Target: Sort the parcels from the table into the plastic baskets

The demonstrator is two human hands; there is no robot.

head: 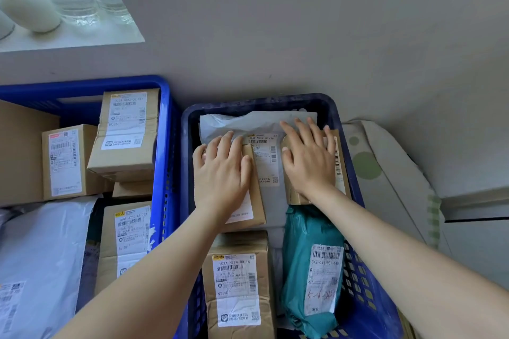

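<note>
A plain grey surface (275,36) was observed behind the dark blue plastic basket (261,103) at frame centre. Within it, the left hand (220,170) was pressed flat, fingers spread, on one brown cardboard parcel (257,201), and the right hand (308,157) likewise on a second brown cardboard parcel (294,197), apparently to seat both level.

Our left hand (221,170) covers most of the label (243,213) on one cardboard box (259,195); our right hand (308,159) hides much of a second box (292,194). The left edge cuts our grey mailer bag (41,250).
</note>
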